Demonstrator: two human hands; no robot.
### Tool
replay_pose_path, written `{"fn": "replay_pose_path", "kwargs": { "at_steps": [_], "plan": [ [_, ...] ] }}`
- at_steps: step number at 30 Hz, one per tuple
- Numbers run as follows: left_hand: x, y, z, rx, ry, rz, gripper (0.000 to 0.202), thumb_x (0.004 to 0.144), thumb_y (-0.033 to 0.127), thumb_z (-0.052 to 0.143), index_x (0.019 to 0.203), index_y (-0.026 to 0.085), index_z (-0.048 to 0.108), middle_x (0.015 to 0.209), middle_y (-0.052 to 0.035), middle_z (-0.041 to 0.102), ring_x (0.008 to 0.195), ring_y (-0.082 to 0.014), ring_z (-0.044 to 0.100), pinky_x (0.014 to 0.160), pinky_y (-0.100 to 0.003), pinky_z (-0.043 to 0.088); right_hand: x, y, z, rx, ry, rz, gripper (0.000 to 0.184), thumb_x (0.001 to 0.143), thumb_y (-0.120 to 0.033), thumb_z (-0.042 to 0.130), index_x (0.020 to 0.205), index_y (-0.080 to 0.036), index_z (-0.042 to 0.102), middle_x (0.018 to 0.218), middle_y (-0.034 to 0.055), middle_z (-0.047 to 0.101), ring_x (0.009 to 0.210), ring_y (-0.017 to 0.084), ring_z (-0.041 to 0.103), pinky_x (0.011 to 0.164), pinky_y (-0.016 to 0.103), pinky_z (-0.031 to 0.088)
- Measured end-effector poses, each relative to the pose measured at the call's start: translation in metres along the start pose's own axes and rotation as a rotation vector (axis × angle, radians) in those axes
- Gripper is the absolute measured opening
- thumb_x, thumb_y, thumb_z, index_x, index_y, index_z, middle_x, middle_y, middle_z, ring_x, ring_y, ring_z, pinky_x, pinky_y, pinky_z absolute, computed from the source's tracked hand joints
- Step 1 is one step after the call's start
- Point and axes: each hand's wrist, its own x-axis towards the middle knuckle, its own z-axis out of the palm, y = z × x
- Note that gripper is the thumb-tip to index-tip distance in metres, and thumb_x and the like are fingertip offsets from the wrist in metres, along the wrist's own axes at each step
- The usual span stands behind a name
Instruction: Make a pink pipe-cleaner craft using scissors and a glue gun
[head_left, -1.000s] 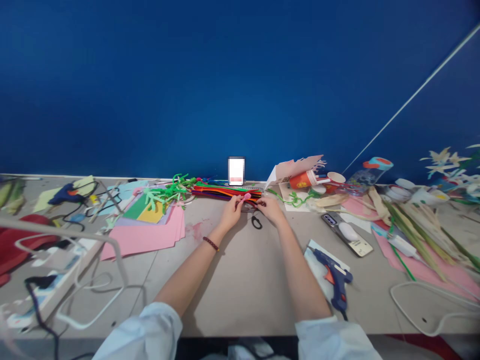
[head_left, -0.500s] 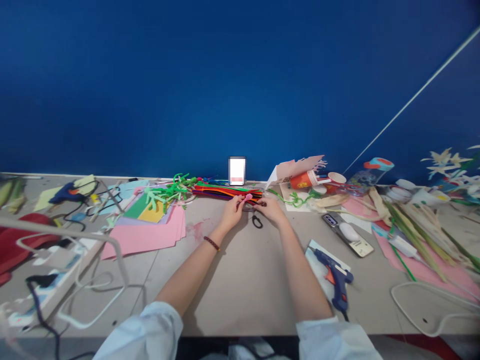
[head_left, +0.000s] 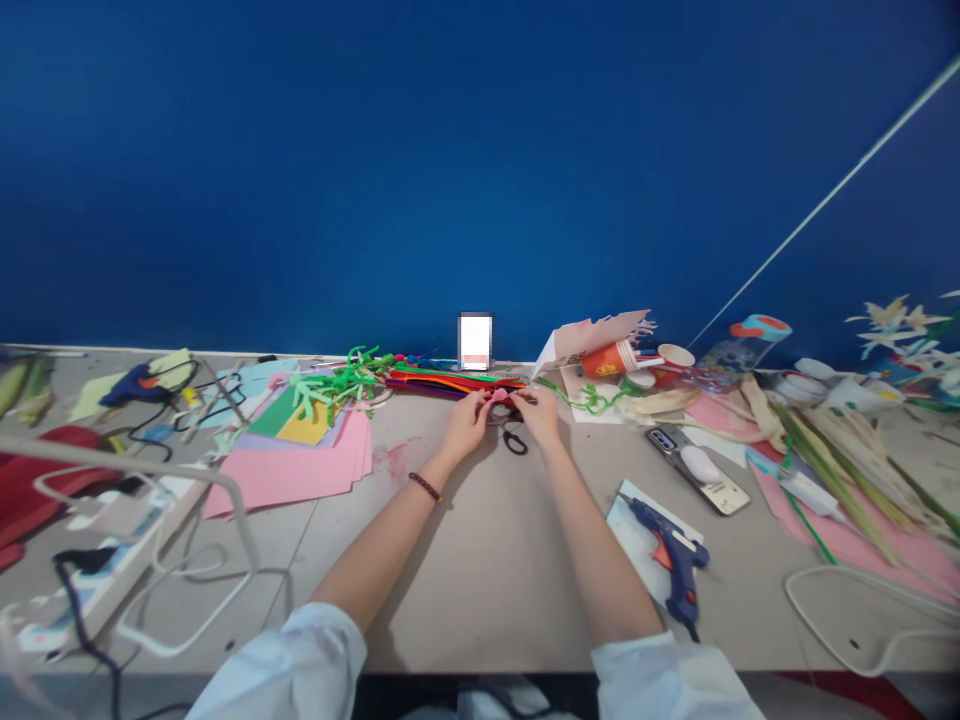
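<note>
My left hand (head_left: pixel 466 422) is closed in a pinch on a small pink piece (head_left: pixel 499 396), too small to tell its kind. From the other side my right hand (head_left: pixel 539 412) meets it, fingertips pressed together at its right edge. Just behind both hands lies a bundle of coloured pipe cleaners (head_left: pixel 431 383), red, orange, green and purple. Black-handled scissors (head_left: pixel 515 442) rest on the table below the hands, their blades mostly hidden. A lit phone screen (head_left: pixel 475 342) stands upright against the blue wall beyond.
Pink paper sheets (head_left: pixel 289 480) and green pipe-cleaner pieces (head_left: pixel 337 385) lie left, beside a power strip (head_left: pixel 112 570). To the right are a blue glue gun (head_left: pixel 679 560), a phone (head_left: pixel 724 490), red paper cups (head_left: pixel 609 360) and dried husks (head_left: pixel 840 460). Cables loop at both sides.
My right hand has moved slightly left, its fingertips now at the edge of the pink piece. My left hand keeps its pinch almost in place.
</note>
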Motion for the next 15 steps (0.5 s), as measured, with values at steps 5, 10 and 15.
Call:
{"fn": "replay_pose_path", "kwargs": {
  "at_steps": [5,10,15],
  "plan": [
    [0.0002,-0.0002,0.0002,0.01,0.0,0.0,0.015,0.09,0.029,0.042,0.083,0.021,0.052,0.11,-0.01,0.067,0.113,-0.0231,0.056,0.092,-0.041,0.045,-0.0038,0.0007,0.0063,0.006,0.075,0.013,0.024,0.066,-0.039,0.059,0.073,-0.018,0.069,0.075,0.0061,0.07,0.07,0.021,0.061,0.07,0.033,0.047],
    [0.0009,0.0023,-0.0012,0.037,0.011,-0.002,0.014,0.09,0.029,0.043,0.084,0.022,0.053,0.109,-0.0096,0.067,0.11,-0.0237,0.058,0.091,-0.041,0.046,-0.0011,0.0006,0.0053,0.068,0.093,0.049,0.022,0.068,-0.037,0.058,0.074,-0.018,0.068,0.079,0.0066,0.07,0.072,0.021,0.062,0.069,0.032,0.048],
    [0.0009,0.0022,-0.0011,0.072,-0.005,-0.012,0.013,0.09,0.027,0.043,0.085,0.022,0.054,0.109,-0.0092,0.066,0.107,-0.0236,0.059,0.089,-0.041,0.047,0.0022,0.003,0.0037,0.129,0.116,0.07,0.021,0.07,-0.036,0.056,0.076,-0.019,0.066,0.085,0.0078,0.07,0.081,0.022,0.063,0.075,0.033,0.048]
  ]
}}
